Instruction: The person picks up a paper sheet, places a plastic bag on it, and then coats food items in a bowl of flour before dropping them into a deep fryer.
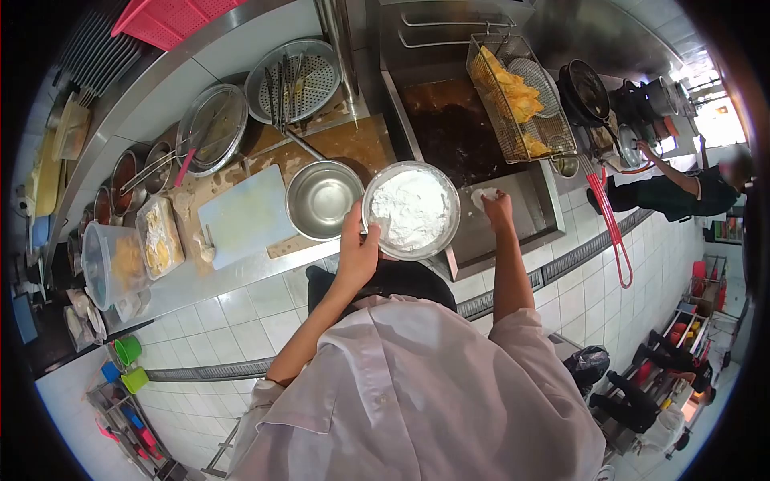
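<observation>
My left hand [358, 250] grips the near left rim of a round metal bowl [455, 218], thumb toward the inside. White flour-like powder [411, 207] fills much of it. To the right, my right hand [499, 210] is closed on a small white wad [483, 197] over the flat metal ledge [517, 228] of the fryer; whether the wad is cloth or paper, I cannot tell. A metal saucepan [325, 200] stands just left of the bowl, its handle pointing away.
Dark oil [437, 120] fills the fryer, with a wire basket [521, 104] of golden fried pieces at its right. A pale cutting board [247, 215], a plastic tub [112, 264] and a colander [309, 88] with tongs occupy the left counter. A person [690, 188] stands at the far right.
</observation>
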`<state>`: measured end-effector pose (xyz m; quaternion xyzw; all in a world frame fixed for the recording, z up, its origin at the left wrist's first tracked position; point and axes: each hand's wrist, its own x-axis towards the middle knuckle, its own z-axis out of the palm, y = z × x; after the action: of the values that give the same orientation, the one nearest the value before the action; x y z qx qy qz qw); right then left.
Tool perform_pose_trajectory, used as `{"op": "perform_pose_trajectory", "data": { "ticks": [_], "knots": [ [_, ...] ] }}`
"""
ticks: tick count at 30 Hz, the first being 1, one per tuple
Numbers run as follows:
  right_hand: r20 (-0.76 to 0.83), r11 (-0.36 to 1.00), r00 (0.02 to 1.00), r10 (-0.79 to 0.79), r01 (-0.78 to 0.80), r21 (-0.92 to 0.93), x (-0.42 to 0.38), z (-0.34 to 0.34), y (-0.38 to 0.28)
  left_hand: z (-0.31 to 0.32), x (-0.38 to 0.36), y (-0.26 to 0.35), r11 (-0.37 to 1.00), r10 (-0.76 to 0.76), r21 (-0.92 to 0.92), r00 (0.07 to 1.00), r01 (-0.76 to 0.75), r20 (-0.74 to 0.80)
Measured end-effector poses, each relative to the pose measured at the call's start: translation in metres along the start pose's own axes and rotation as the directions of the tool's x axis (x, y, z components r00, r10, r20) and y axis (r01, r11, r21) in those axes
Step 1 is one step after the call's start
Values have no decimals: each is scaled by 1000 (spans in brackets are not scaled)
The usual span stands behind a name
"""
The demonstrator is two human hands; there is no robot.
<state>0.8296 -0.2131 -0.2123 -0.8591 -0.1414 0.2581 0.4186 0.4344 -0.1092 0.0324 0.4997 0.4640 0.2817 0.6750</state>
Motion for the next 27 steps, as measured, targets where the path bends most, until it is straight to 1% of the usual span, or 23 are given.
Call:
{"op": "perform_pose_trajectory", "data": {
  "ticks": [1, 2, 4, 6, 7, 8, 11, 12, 14, 15, 16, 18, 19, 21, 22, 23, 25, 26, 27],
  "knots": [
    [4, 978, 997, 74, -73, 197, 4, 1, -1, -2, 0, 1, 1000, 11, -1, 1000, -11, 8],
    [6, 966, 998, 65, -64, 251, 6, -2, -1, -3, 0, 2, 1000, -2, 3, 1000, 2, 1],
    [7, 933, 999, 45, -45, 357, -6, -22, -38, -5, -2, 13, 1000, -27, 11, 1000, 27, -12],
    [-28, 865, 998, 53, -32, 501, -24, -39, -57, -17, -2, 15, 999, -47, -3, 999, 47, 0],
    [-45, 823, 997, 57, -22, 568, -27, -42, -51, -22, -2, 22, 998, -57, -12, 998, 57, 4],
    [-52, 808, 996, 78, -32, 589, -27, -44, -40, -28, -5, 29, 994, -67, -85, 998, 67, 4],
    [1, 802, 997, 71, -58, 595, -85, -69, -69, -67, -12, 23, 989, -40, -145, 994, 24, -105],
    [4, 797, 996, 85, -70, 600, -100, -73, -71, -85, -13, 14, 984, 30, -173, 989, -54, -142],
    [14, 786, 994, 110, -95, 611, -119, -86, -67, -109, -32, 54, 972, -35, -237, 990, 2, -136],
    [-17, 790, 999, 50, -29, 612, -117, -90, -49, -122, -40, 68, 961, -73, -276, 987, 31, -141],
    [20, 838, 999, 35, -40, 544, -123, -100, -46, -137, -45, 69, 955, -64, -295, 981, 7, -184],
    [-1, 863, 1000, 28, -24, 505, -128, -108, -46, -180, -56, 65, 947, -41, -315, 951, -61, -307],
    [-13, 867, 1000, 27, -17, 498, -129, -111, -47, -202, -57, 52, 947, -17, -304, 925, -107, -380],
    [-42, 866, 999, 29, -4, 500, -133, -114, -63, -231, -57, 42, 941, -29, -312, 884, -134, -467],
    [-85, 865, 994, 66, -15, 502, -144, -109, -88, -250, -53, 26, 953, -22, -276, 876, -128, -482],
    [-30, 860, 999, 32, -12, 510, -136, -112, -87, -266, -48, 11, 957, -24, -263, 867, -125, -498],
    [-49, 815, 999, -7, 34, 579, -148, -96, -127, -288, -36, -13, 962, -36, -250, 859, -109, -511],
    [-54, 826, 998, -20, 47, 562, -155, -87, -143, -296, -31, -21, 952, -52, -285, 856, -113, -514],
    [-59, 836, 998, -36, 63, 545, -159, -79, -159, -305, -24, -32, 955, -54, -280, 867, -100, -495]
  ]
}}
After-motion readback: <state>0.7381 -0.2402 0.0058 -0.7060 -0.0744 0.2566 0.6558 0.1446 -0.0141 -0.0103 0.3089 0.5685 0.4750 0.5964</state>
